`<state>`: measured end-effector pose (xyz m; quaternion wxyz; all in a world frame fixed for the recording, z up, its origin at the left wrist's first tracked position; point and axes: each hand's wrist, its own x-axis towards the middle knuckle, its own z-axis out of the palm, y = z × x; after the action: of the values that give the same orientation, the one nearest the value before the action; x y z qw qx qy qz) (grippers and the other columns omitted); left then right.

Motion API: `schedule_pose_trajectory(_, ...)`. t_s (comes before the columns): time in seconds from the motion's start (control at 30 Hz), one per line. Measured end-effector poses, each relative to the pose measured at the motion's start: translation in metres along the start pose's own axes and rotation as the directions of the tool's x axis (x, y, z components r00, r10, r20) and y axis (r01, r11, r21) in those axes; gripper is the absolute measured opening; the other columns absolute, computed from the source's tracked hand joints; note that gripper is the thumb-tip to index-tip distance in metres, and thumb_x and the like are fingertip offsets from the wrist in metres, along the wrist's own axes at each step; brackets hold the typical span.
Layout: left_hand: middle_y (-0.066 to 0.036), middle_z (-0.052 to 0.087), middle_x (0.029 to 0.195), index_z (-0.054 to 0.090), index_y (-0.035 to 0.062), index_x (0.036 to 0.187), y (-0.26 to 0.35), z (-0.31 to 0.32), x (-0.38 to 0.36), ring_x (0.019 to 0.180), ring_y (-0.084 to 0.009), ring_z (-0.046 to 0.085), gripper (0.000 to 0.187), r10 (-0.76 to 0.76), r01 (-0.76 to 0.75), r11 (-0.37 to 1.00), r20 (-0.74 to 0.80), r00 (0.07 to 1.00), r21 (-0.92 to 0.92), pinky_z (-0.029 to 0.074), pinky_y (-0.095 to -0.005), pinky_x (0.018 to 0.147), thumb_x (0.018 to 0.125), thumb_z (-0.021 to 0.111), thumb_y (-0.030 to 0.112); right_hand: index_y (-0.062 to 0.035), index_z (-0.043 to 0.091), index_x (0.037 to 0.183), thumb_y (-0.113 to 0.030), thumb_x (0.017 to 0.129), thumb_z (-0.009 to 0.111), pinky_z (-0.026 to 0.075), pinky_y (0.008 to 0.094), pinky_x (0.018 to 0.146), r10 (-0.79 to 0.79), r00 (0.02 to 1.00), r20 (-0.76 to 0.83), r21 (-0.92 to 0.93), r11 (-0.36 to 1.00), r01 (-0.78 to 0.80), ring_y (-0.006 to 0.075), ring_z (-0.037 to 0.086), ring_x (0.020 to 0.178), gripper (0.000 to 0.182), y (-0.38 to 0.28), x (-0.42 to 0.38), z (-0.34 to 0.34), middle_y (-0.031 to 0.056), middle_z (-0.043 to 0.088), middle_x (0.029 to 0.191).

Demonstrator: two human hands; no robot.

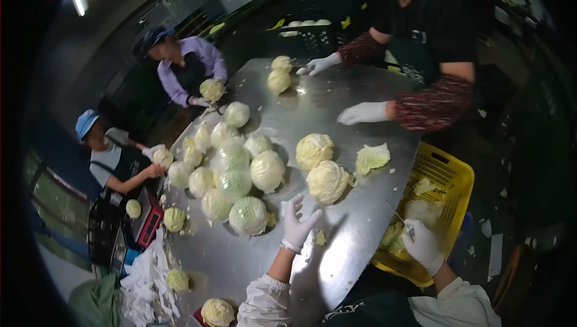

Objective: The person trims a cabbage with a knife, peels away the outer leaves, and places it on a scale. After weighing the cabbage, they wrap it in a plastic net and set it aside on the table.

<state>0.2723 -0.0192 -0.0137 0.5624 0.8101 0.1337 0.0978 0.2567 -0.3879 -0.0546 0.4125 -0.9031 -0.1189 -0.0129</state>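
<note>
My left hand [299, 223], in a white glove, is held over the metal table [354, 219] with its fingers apart and nothing in them. Just beyond it sit two bare cabbages [328, 181], one behind the other. To their right lies a loose cabbage leaf [372, 158]. My right hand [423, 246], gloved too, is closed around a knife [393, 211] whose thin blade points up and left. It is above the yellow crate [461, 192], which holds leaf trimmings. Left of my left hand are several cabbages in clear wrap [248, 216].
Opposite, a person in dark clothing [430, 38] reaches both gloved hands over the table, one near two stacked cabbages [279, 80]. Two other people [191, 65] handle cabbages at the left. White strips [147, 279] and a red scale [149, 219] lie at the left edge.
</note>
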Motion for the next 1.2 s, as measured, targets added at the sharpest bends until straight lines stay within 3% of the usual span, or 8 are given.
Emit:
schedule_pose_trajectory(0.2,-0.027,0.043,0.137,0.041,-0.0044,0.142,-0.046,0.053,0.114,0.125,-0.0383,0.05,0.105,0.128,-0.108,0.975,-0.092,0.988,0.194,0.044,-0.0444,0.106,0.066,0.092,0.048,0.0024,0.051,0.114,-0.008,0.086,0.062,0.051,0.0459,0.072,0.141,0.984,0.112,0.086,0.985,-0.151,0.0397,0.062,0.078,0.031,0.021,-0.049,0.005,0.0228,0.06,0.091)
schedule_pose_trajectory(0.23,-0.023,0.047,0.134,0.037,-0.006,0.143,-0.044,0.059,0.119,0.122,-0.0294,0.052,0.098,0.054,-0.024,0.944,-0.082,0.995,0.329,0.047,-0.0391,0.102,0.071,0.092,0.03,0.0024,0.052,0.113,-0.007,0.086,0.061,0.051,0.0461,0.072,0.077,0.995,0.07,0.088,0.993,-0.083,0.0402,0.062,0.078,0.03,0.026,-0.056,0.008,0.0229,0.059,0.091)
schedule_pose_trajectory(0.33,-0.021,0.047,0.135,0.034,-0.0056,0.144,-0.07,0.073,0.121,0.121,-0.0273,0.052,0.095,0.096,-0.096,0.995,-0.04,0.995,0.022,0.046,-0.0378,0.103,0.073,0.09,0.024,0.0003,0.055,0.113,-0.01,0.087,0.062,0.052,0.0465,0.072,0.1,0.993,0.067,0.071,0.992,-0.104,0.0402,0.064,0.082,0.029,0.016,-0.066,0.001,0.0227,0.062,0.094)
schedule_pose_trajectory(0.47,-0.019,0.048,0.133,0.031,-0.0055,0.143,-0.086,0.046,0.06,0.121,-0.0278,0.051,0.102,0.1,-0.098,0.995,-0.136,0.986,0.021,0.044,-0.0395,0.106,0.066,0.091,0.024,-0.0024,0.054,0.12,-0.015,0.092,0.061,0.053,0.0471,0.071,0.128,0.976,0.176,0.108,0.983,-0.149,0.0395,0.066,0.079,0.032,0.002,-0.058,-0.007,0.0207,0.065,0.091)
schedule_pose_trajectory(0.57,-0.02,0.05,0.132,0.033,-0.0047,0.142,-0.07,0.007,-0.016,0.122,-0.0286,0.052,0.108,0.197,-0.199,0.976,0.036,0.98,0.084,0.044,-0.0408,0.106,0.059,0.093,0.028,-0.0049,0.053,0.124,-0.018,0.094,0.06,0.054,0.0466,0.073,0.068,0.956,0.285,0.148,0.982,-0.114,0.0397,0.068,0.08,0.033,-0.01,-0.046,0.002,0.0203,0.068,0.09)
schedule_pose_trajectory(0.8,-0.022,0.051,0.128,0.034,-0.0073,0.139,-0.01,-0.032,-0.163,0.118,-0.0328,0.056,0.113,-0.169,0.121,0.955,0.162,0.972,0.27,0.047,-0.0422,0.103,0.054,0.097,0.034,-0.0052,0.049,0.13,-0.024,0.096,0.056,0.053,0.051,0.082,-0.071,0.737,0.673,0.198,0.976,-0.087,0.0429,0.067,0.093,0.039,-0.061,-0.029,0.056,0.0252,0.065,0.112)
schedule_pose_trajectory(1.0,-0.026,0.039,0.133,0.033,-0.0045,0.138,-0.013,-0.014,-0.196,0.123,-0.0402,0.046,0.114,0.017,-0.006,0.811,-0.013,1.0,0.585,0.043,-0.0477,0.106,0.052,0.095,0.038,-0.0031,0.048,0.132,-0.027,0.099,0.052,0.056,0.0509,0.077,-0.219,0.644,0.733,0.153,0.976,0.158,0.0415,0.069,0.087,0.041,-0.075,-0.038,0.085,0.0238,0.065,0.108)
schedule_pose_trajectory(1.2,-0.026,0.04,0.129,0.036,-0.0058,0.132,-0.02,-0.015,-0.194,0.119,-0.0425,0.047,0.109,0.023,-0.005,0.828,-0.025,0.999,0.561,0.044,-0.049,0.101,0.051,0.094,0.04,-0.0012,0.051,0.12,-0.024,0.098,0.053,0.056,0.0497,0.068,-0.234,0.612,0.755,0.099,0.964,0.247,0.0382,0.07,0.078,0.032,-0.079,-0.041,0.08,0.0221,0.066,0.099)
